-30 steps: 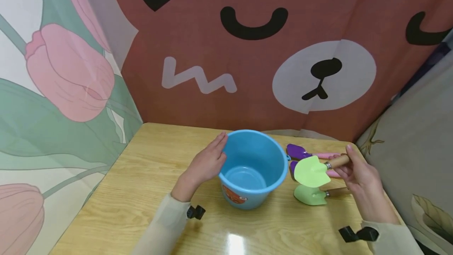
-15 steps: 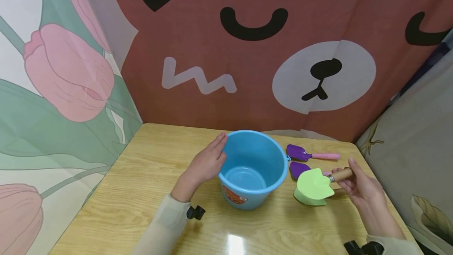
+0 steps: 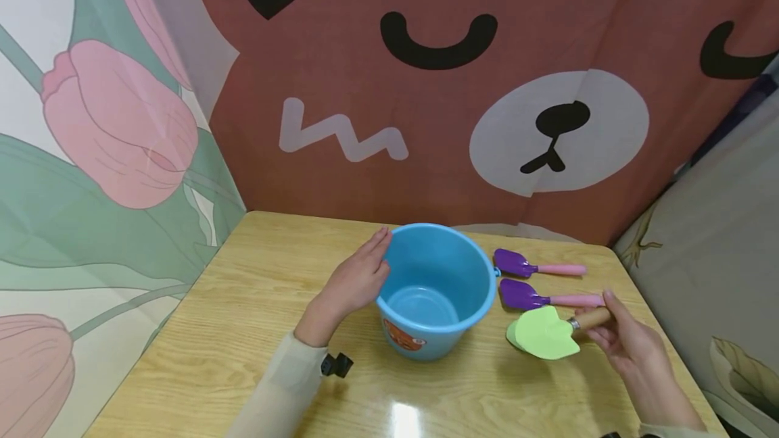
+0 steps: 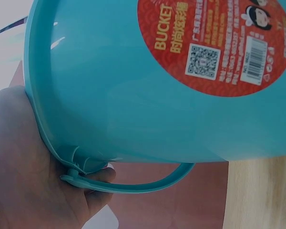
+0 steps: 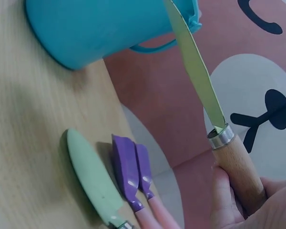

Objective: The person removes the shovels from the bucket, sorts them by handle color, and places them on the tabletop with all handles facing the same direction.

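My right hand (image 3: pixel 633 343) grips the wooden handle of a light green hand trowel (image 3: pixel 546 334). In the right wrist view the held trowel (image 5: pixel 200 78) is raised off the table, its blade seen edge-on. A second green trowel (image 5: pixel 93 176) lies on the table below; in the head view the held one hides most of it. A blue bucket (image 3: pixel 426 343) stands upright at the table's middle. My left hand (image 3: pixel 349 282) rests against its left rim with straight fingers. In the left wrist view that hand (image 4: pixel 33 167) touches the rim beside the bucket's handle (image 4: pixel 148 186).
Two purple toy shovels with pink handles, a rear one (image 3: pixel 514 262) and a front one (image 3: pixel 522 295), lie right of the bucket. The wooden table (image 3: pixel 243 350) meets a bear-printed cloth (image 3: pixel 341 188) behind and a grey cloth (image 3: pixel 712 255) on the right.
My right hand has moved toward the front with the green trowel, uncovering the front purple shovel and covering the second green trowel. The left hand and the bucket have stayed still.
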{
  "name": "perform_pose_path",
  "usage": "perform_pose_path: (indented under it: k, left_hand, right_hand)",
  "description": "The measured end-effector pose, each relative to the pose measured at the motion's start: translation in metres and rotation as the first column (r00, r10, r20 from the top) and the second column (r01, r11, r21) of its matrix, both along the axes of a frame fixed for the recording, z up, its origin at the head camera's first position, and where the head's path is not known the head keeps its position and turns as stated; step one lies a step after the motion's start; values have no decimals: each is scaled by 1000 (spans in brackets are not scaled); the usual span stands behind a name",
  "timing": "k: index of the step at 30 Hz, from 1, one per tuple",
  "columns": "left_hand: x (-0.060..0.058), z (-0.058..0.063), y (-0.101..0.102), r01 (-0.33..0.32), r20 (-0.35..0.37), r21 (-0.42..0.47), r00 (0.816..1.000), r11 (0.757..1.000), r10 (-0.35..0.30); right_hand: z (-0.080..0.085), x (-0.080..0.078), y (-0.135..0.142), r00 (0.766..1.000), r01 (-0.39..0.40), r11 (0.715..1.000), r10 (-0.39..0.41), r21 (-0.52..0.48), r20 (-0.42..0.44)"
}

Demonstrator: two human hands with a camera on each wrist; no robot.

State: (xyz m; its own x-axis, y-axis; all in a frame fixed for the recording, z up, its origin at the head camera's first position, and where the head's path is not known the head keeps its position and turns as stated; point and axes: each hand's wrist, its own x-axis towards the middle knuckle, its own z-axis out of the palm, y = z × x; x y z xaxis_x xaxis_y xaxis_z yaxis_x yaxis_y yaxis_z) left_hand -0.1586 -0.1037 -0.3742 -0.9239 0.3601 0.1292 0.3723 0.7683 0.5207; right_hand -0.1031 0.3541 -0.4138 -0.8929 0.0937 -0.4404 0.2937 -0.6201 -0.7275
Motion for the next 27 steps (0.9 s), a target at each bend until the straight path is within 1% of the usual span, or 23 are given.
perform_pose_path:
  k: [6,10,13,18,20,22,24,25,27]
  left_hand:
    - [0,0,0,6,-3,0,1000,1000,-6]
    - [0,1,0,0,-5,-6,1000,1000,0]
    - [0,2,-1,-4,-5,-7,1000,1000,4]
    - [-1,1,-1,-6,-2,-3,1000,1000,6]
    - [-1,1,-1,-8,1,-2,1000,1000,8]
    - [-1,1,0,-9,2,0,1000,1000,9]
    - [-1,2,-1,-9,1,4,1000,1000,9]
    - [-1,1,0,-9,0,4,1000,1000,9]
    - [-1,1,0,-8,-1,4,1000,1000,8]
  right_hand:
    - [-8,6,3,999,-1,999,-1,37,55]
    - [-11,8,5,997,-10,999,7,37,76]
    - [-14,8,6,994,5,999,-10,38,110]
    - [-20,9,10,987,21,996,-33,81,159]
    - [-24,11,13,987,17,996,-32,92,157]
    - [-28,13,15,993,-8,994,-5,108,119]
    - [-30,16,16,994,-15,993,2,116,112]
    - [-32,18,18,995,-37,992,25,120,98]
    - [-34,19,19,992,-41,993,27,110,125]
